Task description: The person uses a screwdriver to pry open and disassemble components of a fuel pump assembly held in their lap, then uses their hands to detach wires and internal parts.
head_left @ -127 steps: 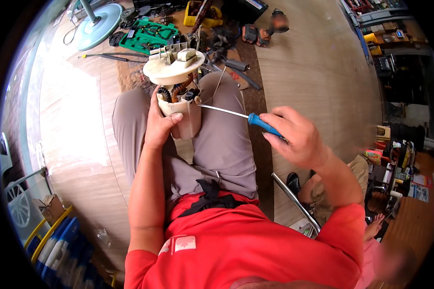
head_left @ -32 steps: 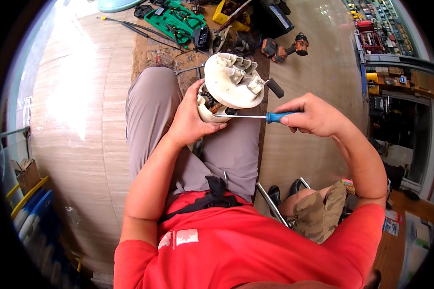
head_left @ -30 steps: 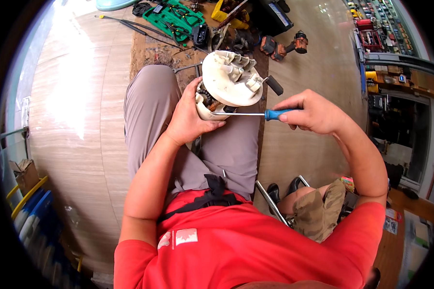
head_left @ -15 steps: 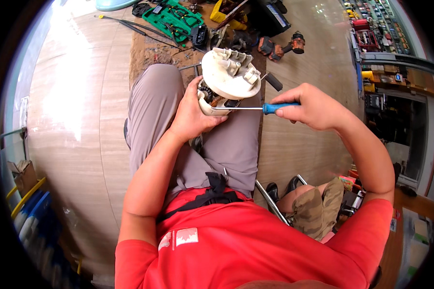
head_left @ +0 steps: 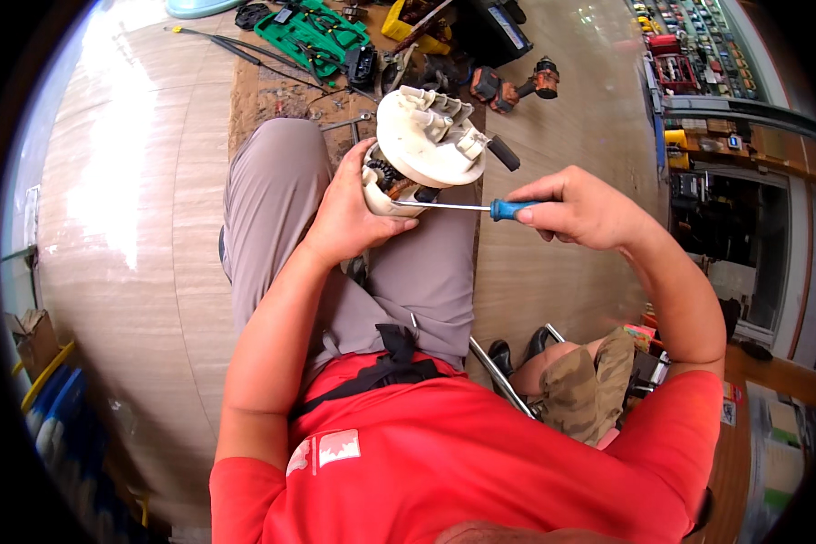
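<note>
In the head view, the screwdriver's tip is hard to make out at the rim of the white plastic cup [head_left: 381, 203], and the left hand [head_left: 346, 218] covers the cup's left side. The tilted white lid [head_left: 426, 140] hides part of the dark and orange wires [head_left: 395, 188] between them. A pale blue round base [head_left: 204, 7] is cut off by the upper edge. The cup sits between the person's knees, gripped by the left hand, with the lid up and to its right. The right hand [head_left: 585, 208] is closed around the screwdriver [head_left: 510, 209]; its shaft lies nearly level, pointing left. Beyond, a stained brown board [head_left: 258, 104] bears a green tool case [head_left: 313, 41], on a pale tiled floor [head_left: 127, 299].
</note>
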The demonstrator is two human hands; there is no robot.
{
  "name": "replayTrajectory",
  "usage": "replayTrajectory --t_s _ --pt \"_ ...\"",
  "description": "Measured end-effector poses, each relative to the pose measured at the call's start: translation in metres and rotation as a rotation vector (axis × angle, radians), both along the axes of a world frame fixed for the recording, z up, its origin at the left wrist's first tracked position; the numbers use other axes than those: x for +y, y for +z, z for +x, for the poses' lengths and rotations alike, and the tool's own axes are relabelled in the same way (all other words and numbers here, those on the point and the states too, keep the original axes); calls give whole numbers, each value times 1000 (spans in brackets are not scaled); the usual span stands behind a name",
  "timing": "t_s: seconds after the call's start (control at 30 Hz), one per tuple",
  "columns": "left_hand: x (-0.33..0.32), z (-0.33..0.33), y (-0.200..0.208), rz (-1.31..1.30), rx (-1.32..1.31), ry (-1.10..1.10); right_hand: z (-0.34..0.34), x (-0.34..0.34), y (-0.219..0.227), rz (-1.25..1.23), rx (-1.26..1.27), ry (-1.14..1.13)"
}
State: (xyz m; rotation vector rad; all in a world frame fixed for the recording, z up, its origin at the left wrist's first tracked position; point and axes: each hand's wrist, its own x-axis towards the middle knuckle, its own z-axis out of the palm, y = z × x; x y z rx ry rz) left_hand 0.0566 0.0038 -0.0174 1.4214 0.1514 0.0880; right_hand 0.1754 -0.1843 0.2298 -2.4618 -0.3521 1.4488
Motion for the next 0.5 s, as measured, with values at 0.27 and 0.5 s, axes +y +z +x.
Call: replayTrajectory --t_s 0.27,0.5 --pt "0 -1 -5 -51 -23 -38 -6 -18 -8 67 -2 4" --pt "-3 -7 -5 220 -103 -1 2 -4 1 14 -15 160"
